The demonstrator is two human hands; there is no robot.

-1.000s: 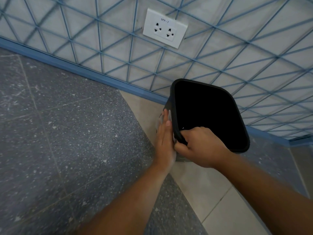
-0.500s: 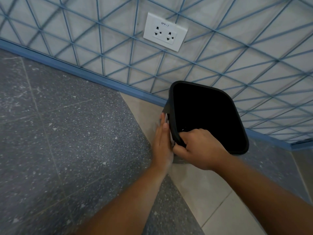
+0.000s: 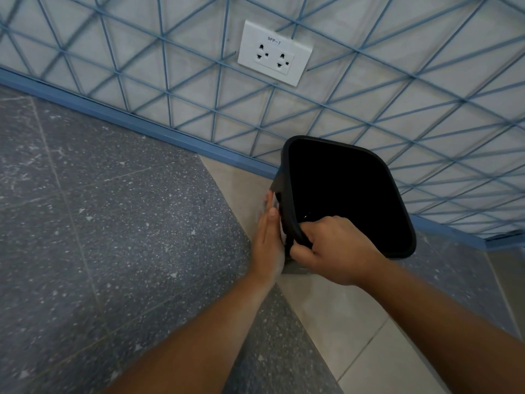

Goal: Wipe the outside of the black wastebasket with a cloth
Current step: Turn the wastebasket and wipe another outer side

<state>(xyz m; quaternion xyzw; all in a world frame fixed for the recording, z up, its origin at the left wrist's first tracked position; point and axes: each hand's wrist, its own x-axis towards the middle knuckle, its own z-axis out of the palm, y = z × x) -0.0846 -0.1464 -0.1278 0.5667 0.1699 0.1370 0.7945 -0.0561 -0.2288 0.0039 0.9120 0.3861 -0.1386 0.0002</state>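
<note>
The black wastebasket stands on the floor by the wall, its open mouth facing up at me. My right hand grips its near rim, fingers curled over the edge. My left hand lies flat with straight fingers against the basket's left outer side. A white cloth is pressed between that palm and the basket; only a thin strip of it shows past the fingertips.
A wall with a blue line pattern and a blue skirting runs behind the basket. A white double socket sits on the wall above. The floor has dark speckled tiles on the left and beige tiles under the basket.
My left hand with the cloth has slid a little along the basket's left side, staying flat against it. The right hand keeps its grip on the rim.
</note>
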